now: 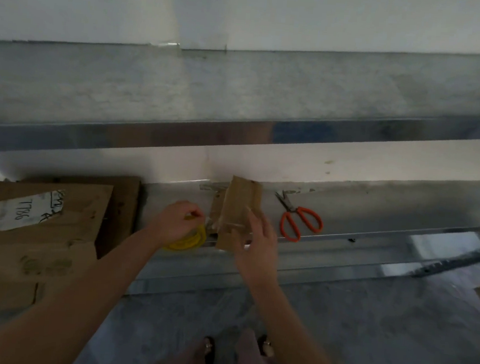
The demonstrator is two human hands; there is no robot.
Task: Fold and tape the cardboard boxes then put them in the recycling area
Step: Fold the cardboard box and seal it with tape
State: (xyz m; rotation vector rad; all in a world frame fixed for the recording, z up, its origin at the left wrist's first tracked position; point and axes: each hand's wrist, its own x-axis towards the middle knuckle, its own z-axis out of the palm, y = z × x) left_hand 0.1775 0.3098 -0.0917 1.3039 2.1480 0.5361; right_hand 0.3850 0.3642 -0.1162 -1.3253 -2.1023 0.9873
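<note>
1. Head view: the folded box (241, 208) lies on the shelf (375, 214), seemingly part-taped and not yet recycled.
2. Left hand (176, 219) pinches the tape roll (187, 239) just beside the box.
3. Right hand (256, 241) presses the box, fingers fairly straight.
4. Scissors (302, 222) lie untouched; cutting probably remains.

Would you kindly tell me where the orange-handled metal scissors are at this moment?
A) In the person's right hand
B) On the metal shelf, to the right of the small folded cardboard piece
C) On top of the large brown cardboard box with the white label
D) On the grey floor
B: the orange-handled metal scissors lie flat on the metal shelf, to the right of the small folded cardboard piece.
</note>
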